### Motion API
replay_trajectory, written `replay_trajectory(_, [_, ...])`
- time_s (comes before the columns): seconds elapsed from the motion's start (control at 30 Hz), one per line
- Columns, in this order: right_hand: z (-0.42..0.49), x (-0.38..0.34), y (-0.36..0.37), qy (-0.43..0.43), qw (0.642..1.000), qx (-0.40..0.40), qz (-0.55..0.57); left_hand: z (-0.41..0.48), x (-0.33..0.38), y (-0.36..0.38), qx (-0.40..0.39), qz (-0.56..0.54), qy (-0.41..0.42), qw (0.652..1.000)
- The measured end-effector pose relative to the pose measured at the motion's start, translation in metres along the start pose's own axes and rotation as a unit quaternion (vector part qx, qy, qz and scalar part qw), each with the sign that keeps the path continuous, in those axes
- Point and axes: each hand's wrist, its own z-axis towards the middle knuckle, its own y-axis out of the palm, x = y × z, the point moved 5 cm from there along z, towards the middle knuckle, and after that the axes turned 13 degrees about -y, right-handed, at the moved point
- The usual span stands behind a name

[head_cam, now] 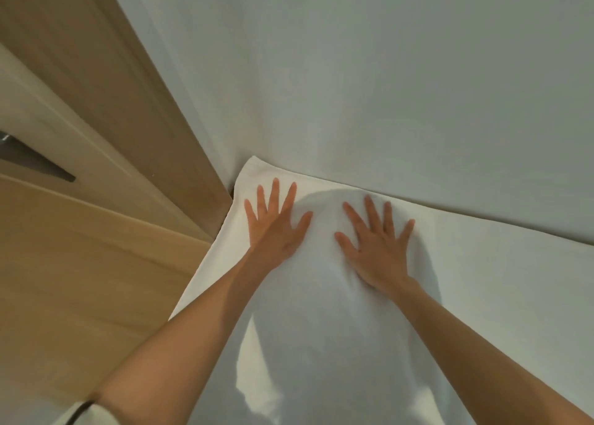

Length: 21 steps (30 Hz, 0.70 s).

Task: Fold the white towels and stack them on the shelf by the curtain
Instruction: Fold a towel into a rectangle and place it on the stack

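At the far left we see a wooden door panel [112, 103]; no shelf or curtain shows. Next, our left hand [276, 228] lies flat on the white towel [321, 328], fingers [274, 193] straight and spread apart, gripping nothing. Our right hand [379, 251] presses just beside it the same way. The towel lies on a white surface [514, 280], its far edge against the wall [385, 71]. We judge this a smoothing step. How many folds are made we cannot tell, and stacking is not yet done.
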Motion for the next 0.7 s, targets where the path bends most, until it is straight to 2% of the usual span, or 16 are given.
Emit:
replay_trajectory(0.1, [-0.016, -0.010, -0.010, 0.028, 0.995, 0.036, 0.089, -0.035, 0.007, -0.001, 0.024, -0.019, 0.031, 0.999])
replay_trajectory(0.17, [-0.039, -0.020, -0.012, 0.030, 0.992, 0.066, 0.106, -0.060, 0.007, 0.003, 0.039, -0.002, 0.035, 0.999])
replay_trajectory(0.4, [-0.107, -0.051, 0.005, 0.002, 0.997, 0.066, 0.037, -0.132, -0.009, 0.019, 0.040, 0.006, 0.029, 0.999])
replay_trajectory(0.63, [-0.168, -0.070, 0.032, 0.036, 0.999, 0.020, -0.003, -0.195, -0.048, 0.037, 0.034, 0.002, 0.009, 0.999])
replay_trajectory(0.7, [-0.194, -0.067, 0.042, 0.037, 0.998, 0.028, -0.032, -0.210, -0.068, 0.041, 0.047, 0.009, 0.010, 0.999])
